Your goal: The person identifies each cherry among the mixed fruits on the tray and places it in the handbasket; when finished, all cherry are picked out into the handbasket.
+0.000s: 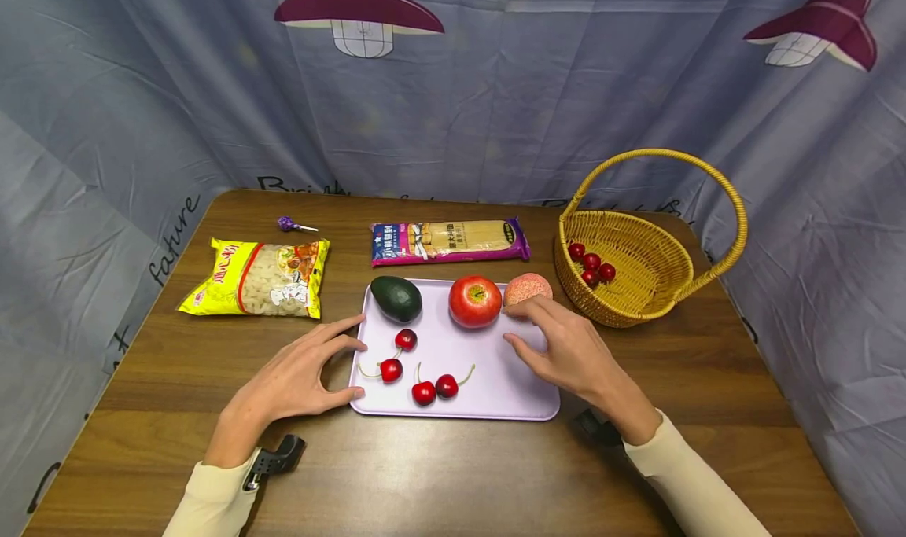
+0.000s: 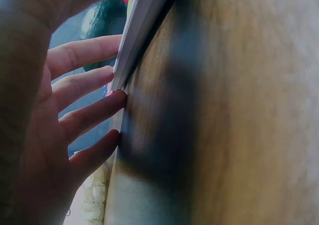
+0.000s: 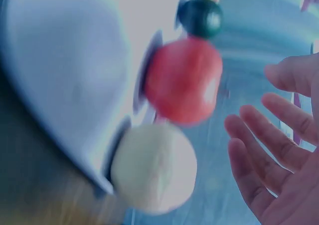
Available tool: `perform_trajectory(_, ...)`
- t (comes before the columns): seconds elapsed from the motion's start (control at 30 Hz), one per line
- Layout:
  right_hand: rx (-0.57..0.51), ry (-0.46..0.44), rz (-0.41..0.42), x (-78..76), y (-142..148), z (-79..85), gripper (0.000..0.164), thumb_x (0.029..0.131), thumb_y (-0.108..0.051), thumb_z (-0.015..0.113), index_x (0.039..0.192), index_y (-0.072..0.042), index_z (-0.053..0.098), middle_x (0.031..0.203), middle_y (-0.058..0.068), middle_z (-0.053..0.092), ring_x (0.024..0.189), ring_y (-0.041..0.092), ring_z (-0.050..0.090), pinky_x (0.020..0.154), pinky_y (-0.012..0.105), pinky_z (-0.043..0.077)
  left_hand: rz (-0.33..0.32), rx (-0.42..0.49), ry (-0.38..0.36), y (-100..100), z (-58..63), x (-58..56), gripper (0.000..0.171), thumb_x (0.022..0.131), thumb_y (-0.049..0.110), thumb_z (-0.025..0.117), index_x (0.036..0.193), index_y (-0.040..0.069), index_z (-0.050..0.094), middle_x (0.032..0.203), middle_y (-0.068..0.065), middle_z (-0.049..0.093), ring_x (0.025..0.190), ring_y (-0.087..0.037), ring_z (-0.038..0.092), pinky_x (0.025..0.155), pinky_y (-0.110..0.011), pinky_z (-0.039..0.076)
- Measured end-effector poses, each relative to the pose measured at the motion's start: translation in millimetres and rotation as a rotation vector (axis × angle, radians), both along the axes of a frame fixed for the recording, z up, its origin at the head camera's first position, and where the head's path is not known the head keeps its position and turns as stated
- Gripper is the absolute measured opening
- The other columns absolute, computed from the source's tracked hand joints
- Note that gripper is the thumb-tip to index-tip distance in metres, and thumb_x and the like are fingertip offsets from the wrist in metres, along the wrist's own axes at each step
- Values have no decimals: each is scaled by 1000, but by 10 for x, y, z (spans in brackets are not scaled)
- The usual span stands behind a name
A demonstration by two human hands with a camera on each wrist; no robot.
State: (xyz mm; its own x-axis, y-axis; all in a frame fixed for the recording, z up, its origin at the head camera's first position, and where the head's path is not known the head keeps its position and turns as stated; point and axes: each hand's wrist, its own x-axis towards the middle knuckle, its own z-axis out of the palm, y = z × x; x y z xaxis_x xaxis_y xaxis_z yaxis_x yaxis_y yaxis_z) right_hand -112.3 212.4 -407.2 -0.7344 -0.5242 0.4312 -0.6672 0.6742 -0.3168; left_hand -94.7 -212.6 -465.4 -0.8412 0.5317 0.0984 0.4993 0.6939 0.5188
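Note:
On the table lies a lilac tray [image 1: 510, 388]. My left hand [image 1: 293, 376] spreads its fingers along the tray's left edge; in the left wrist view the fingertips [image 2: 112, 75] meet the rim. Over the tray's right part hovers my right hand [image 1: 576, 356], fingers loosely bent with nothing between them. It is nearest a pinkish peach [image 1: 528, 287] at the back right corner, and the right wrist view shows it apart from the fruit. Beside the peach sits a red apple [image 1: 474, 303]. An avocado [image 1: 396, 299] occupies the back left corner, with several stemmed cherries [image 1: 424, 393] in front.
Right of the tray stands a yellow wicker basket [image 1: 651, 266] with a tall handle and several cherries [image 1: 591, 262] inside. Behind the tray lies a spaghetti pack [image 1: 453, 240]. To the left are a yellow pasta bag [image 1: 262, 279] and a purple lollipop [image 1: 286, 223]. A curtain [image 1: 453, 112] hangs behind.

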Motion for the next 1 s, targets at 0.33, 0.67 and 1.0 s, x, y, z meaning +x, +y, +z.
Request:
perform_trajectory(0.33,34,-89,171,208,-349,-172,38,87,-20,90,121,-11,74,115,2,75,105,16,73,88,39,64,-5,6,-2,-4,-6,-2,55,86,50,88,131,23,72,170,1,43,150,-33,48,116,-64,45)
perform_trajectory(0.67,88,-162,250,295,-572,-254,38,91,-23,86,126,-13,73,121,-3,74,114,16,71,97,39,61,-7,6,5,3,17,-10,56,85,48,89,132,22,72,170,-1,44,150,-33,48,116,-65,45)
perform_trajectory(1.0,142,-204,286,324,-676,-341,38,93,-23,86,128,-16,73,117,-4,72,107,11,69,92,34,60,-6,0,9,1,17,4,56,85,49,89,131,22,72,170,0,43,150,-33,48,116,-64,45)
